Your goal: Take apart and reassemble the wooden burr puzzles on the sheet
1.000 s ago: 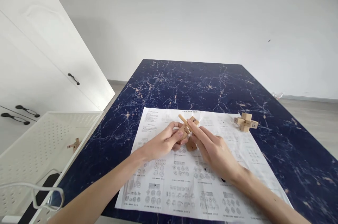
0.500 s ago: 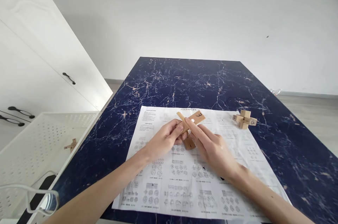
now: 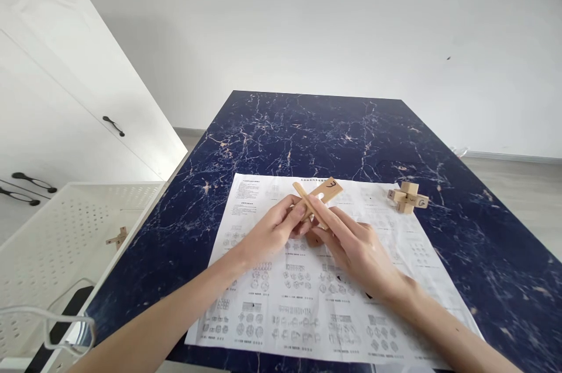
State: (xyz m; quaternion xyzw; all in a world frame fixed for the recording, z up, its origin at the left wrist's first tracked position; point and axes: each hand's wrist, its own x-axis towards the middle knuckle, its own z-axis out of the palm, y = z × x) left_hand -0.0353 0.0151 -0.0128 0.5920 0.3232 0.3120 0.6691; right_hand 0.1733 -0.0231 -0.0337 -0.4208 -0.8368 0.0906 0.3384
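Observation:
Over the middle of a printed instruction sheet point(image 3: 259, 326), my left hand point(image 3: 281, 226) and my right hand point(image 3: 355, 244) meet, both closed on flat wooden puzzle pieces. One wooden puzzle piece point(image 3: 331, 185), marked 3 and slotted, points up and right. A thinner-looking piece point(image 3: 302, 191), seen nearly edge-on, crosses it between my fingers. Below them a third piece point(image 3: 315, 238) partly shows, mostly hidden by my hands. My fingers cover where the pieces meet, so how they are joined cannot be seen.
An assembled wooden burr puzzle point(image 3: 408, 197) with lettered ends sits at the sheet's right edge. The dark blue marbled table point(image 3: 290, 133) runs back toward the wall. On the left stand a white perforated basket point(image 3: 48, 244) holding a small wooden piece point(image 3: 117, 237), and a white cabinet point(image 3: 65, 86).
The piece marked 3 has turned slightly and shows more of its slot. Less of the lower piece shows below my hands. Both hands keep their hold.

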